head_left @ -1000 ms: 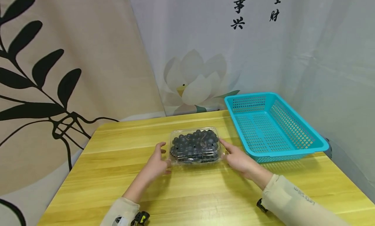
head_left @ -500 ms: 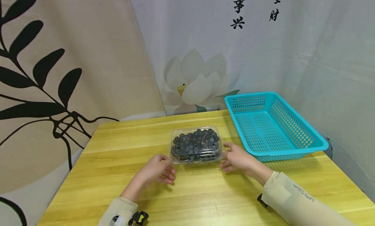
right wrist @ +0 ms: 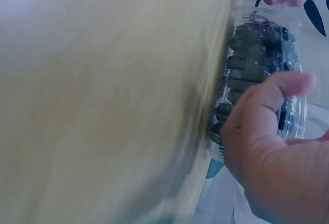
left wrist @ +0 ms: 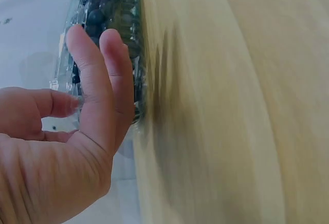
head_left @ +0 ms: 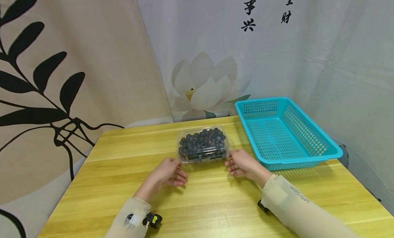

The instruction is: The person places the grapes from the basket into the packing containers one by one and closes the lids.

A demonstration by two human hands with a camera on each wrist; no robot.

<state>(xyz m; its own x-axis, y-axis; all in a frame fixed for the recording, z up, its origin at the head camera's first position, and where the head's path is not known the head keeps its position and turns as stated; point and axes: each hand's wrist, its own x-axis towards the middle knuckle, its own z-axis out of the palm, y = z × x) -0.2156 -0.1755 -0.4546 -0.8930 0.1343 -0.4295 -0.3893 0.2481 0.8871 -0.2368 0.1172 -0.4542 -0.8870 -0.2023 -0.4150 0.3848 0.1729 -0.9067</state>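
Note:
A clear plastic clamshell box (head_left: 203, 157) holds dark round grapes (head_left: 201, 142), with thin stems among them. At its front left corner, my left hand (head_left: 167, 171) pinches the edge between thumb and index finger. Its other fingers extend below, as the left wrist view shows. My right hand (head_left: 243, 166) has thumb and index finger at the front right corner, pinching the edge there, with the remaining fingers bent underneath. The lid lies over the grapes. In the right wrist view, my fingers hide part of the box's near end.
A turquoise plastic basket (head_left: 274, 138) with perforated sides stands right of the box, close to my right hand. The wooden table (head_left: 197, 203) ends at the back against a printed cloth (head_left: 203, 42). Straps with small devices (head_left: 152, 220) sit on the wrists.
The box has shifted a little away and turned slightly. My left hand moved from the box's left side to its front corner; my right hand came to the front right corner.

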